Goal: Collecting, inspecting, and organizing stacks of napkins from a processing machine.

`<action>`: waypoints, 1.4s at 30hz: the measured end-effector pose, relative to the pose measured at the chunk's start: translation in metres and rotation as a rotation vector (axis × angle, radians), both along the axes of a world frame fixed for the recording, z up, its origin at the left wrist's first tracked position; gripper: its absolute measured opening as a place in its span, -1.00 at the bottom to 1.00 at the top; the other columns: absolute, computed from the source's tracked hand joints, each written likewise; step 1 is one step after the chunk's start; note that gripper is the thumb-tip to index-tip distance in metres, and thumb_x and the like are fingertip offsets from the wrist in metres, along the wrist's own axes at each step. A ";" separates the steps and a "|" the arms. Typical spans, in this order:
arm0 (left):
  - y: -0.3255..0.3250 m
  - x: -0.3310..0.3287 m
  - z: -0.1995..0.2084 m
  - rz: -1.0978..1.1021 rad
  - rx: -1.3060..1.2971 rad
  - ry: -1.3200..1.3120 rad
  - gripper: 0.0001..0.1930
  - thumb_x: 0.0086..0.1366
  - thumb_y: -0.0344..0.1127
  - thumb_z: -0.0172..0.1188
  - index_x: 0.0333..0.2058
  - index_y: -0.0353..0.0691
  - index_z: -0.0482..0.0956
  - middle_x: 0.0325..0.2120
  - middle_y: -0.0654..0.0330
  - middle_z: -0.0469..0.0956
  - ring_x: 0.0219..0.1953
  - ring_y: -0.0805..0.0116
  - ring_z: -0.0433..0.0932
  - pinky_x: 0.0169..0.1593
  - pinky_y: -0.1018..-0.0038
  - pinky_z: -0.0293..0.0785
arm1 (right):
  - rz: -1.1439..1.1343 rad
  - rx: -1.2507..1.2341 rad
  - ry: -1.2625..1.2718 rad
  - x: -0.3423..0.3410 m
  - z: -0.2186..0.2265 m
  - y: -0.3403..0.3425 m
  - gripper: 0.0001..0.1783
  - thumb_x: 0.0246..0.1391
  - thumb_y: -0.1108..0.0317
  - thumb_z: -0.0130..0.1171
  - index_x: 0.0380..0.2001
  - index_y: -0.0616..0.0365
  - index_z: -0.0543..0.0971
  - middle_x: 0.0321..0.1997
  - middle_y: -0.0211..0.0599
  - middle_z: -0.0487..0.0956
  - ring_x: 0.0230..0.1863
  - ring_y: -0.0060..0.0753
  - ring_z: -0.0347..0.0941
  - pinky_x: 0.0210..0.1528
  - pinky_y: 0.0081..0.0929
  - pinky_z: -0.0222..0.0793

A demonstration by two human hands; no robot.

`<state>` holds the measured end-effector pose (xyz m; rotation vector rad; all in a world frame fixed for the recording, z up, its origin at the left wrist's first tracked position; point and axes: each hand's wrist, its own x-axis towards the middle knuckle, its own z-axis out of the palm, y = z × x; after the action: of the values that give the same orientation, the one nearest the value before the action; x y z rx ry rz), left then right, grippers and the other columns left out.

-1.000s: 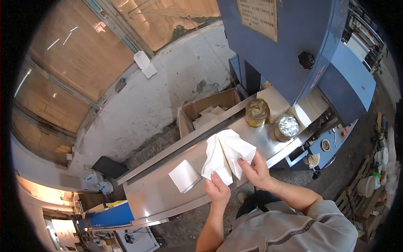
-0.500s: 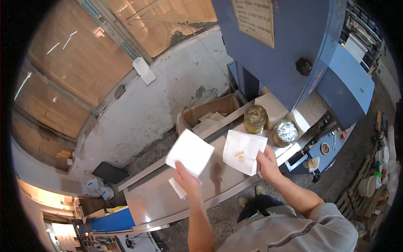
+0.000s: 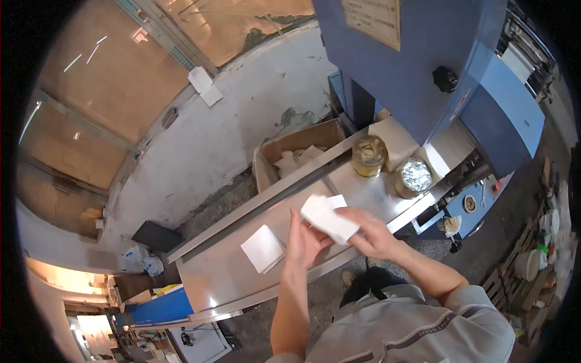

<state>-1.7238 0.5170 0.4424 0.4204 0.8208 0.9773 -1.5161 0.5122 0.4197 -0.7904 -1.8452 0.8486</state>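
Note:
Above the metal table [image 3: 212,284], my right hand [image 3: 372,235] grips a small stack of white paper pieces [image 3: 330,219], held tilted and a little blurred. Another white paper corner [image 3: 338,200] shows behind them. My left hand [image 3: 304,241] is beside the stack, thumb stretched up and palm turned toward it; its fingertips reach the lower edge, partly hidden by the paper. Left of that hand, a squarish pile of white paper [image 3: 263,248] lies on the table.
Two round containers, one yellowish [image 3: 368,156] and one foil-topped [image 3: 413,178], stand at the table's right end beside a blue machine [image 3: 405,78]. Behind the table's raised rail is a cardboard box [image 3: 266,169] with paper inside. A blue surface [image 3: 160,311] adjoins the left end.
My left hand has let go of its white pile, now on the table, and moved right. My right hand has brought its paper leftward, so both hands meet at it.

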 end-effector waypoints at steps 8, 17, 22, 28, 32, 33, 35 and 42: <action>-0.024 -0.037 -0.033 0.107 0.079 0.067 -0.38 0.35 -0.20 0.01 0.30 -0.41 0.17 0.20 -0.04 0.36 0.24 0.09 0.36 0.27 0.23 0.31 | 0.210 0.268 -0.349 -0.011 0.018 -0.004 -0.30 -0.17 0.56 0.25 0.16 -0.04 0.48 0.32 -0.14 0.34 0.34 0.05 0.23 0.32 0.08 0.19; -0.058 -0.038 -0.026 0.384 0.178 0.021 -0.19 0.13 -0.42 0.05 0.37 -0.38 0.00 0.27 -0.05 0.25 0.32 0.09 0.24 0.34 0.20 0.19 | 0.263 -1.314 0.878 -0.038 -0.048 -0.009 -0.26 0.28 -0.07 0.06 0.34 0.15 0.18 0.33 -0.10 0.32 0.31 -0.21 0.30 0.30 -0.13 0.25; -0.076 -0.063 -0.040 0.377 0.116 0.016 -0.19 0.17 -0.51 0.04 0.40 -0.33 -0.05 0.30 -0.01 0.21 0.34 0.13 0.19 0.37 0.22 0.11 | 0.167 -1.276 0.697 -0.084 -0.035 -0.010 -0.40 0.20 0.22 0.22 0.19 0.32 0.31 0.09 -0.16 0.51 0.08 -0.31 0.49 0.11 -0.34 0.46; -0.080 -0.184 -0.071 0.586 0.206 0.922 -0.41 0.33 -0.25 0.23 0.23 -0.40 0.27 -0.11 0.02 0.56 -0.18 0.33 0.58 -0.16 0.45 0.55 | -0.063 -1.064 0.631 -0.105 -0.034 -0.005 -0.44 0.07 0.45 0.30 0.11 0.37 0.38 0.02 -0.09 0.56 0.02 -0.29 0.54 0.06 -0.36 0.51; -0.059 -0.243 -0.095 0.108 0.053 1.439 -0.14 0.05 -0.06 0.45 0.17 -0.52 0.29 -0.09 -0.19 0.52 -0.09 -0.02 0.57 -0.03 0.24 0.52 | -0.196 -1.071 0.574 -0.116 -0.038 -0.009 -0.43 0.05 0.44 0.32 0.09 0.40 0.35 0.02 -0.03 0.54 -0.02 -0.24 0.56 -0.01 -0.36 0.55; -0.058 -0.238 -0.096 0.151 0.123 1.548 -0.05 -0.05 -0.01 0.48 0.17 -0.56 0.27 -0.08 -0.21 0.51 -0.07 -0.12 0.54 0.01 0.21 0.49 | -0.202 -1.094 0.560 -0.120 -0.038 -0.010 -0.42 0.05 0.43 0.32 0.09 0.41 0.33 0.01 -0.01 0.53 -0.03 -0.23 0.56 -0.03 -0.35 0.56; -0.054 -0.235 -0.093 0.118 0.161 1.564 -0.06 -0.04 -0.04 0.48 0.19 -0.54 0.26 -0.07 -0.20 0.50 -0.06 -0.09 0.54 0.01 0.23 0.48 | -0.265 -1.108 0.558 -0.136 -0.033 -0.015 -0.41 0.06 0.43 0.31 0.10 0.42 0.32 0.00 0.00 0.53 -0.04 -0.22 0.56 -0.04 -0.35 0.57; -0.043 -0.236 -0.108 0.369 0.247 1.172 -0.25 0.18 -0.22 0.37 0.24 -0.45 0.24 0.00 -0.11 0.48 0.00 0.11 0.54 0.07 0.28 0.47 | -0.250 -1.120 0.581 -0.173 -0.020 -0.013 -0.49 0.08 0.43 0.28 0.06 0.39 0.37 -0.04 -0.07 0.57 -0.07 -0.26 0.58 -0.03 -0.36 0.57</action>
<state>-1.9598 0.4736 0.3346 1.1299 1.8836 1.1509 -1.6887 0.4988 0.4000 -1.2210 -0.6380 1.7371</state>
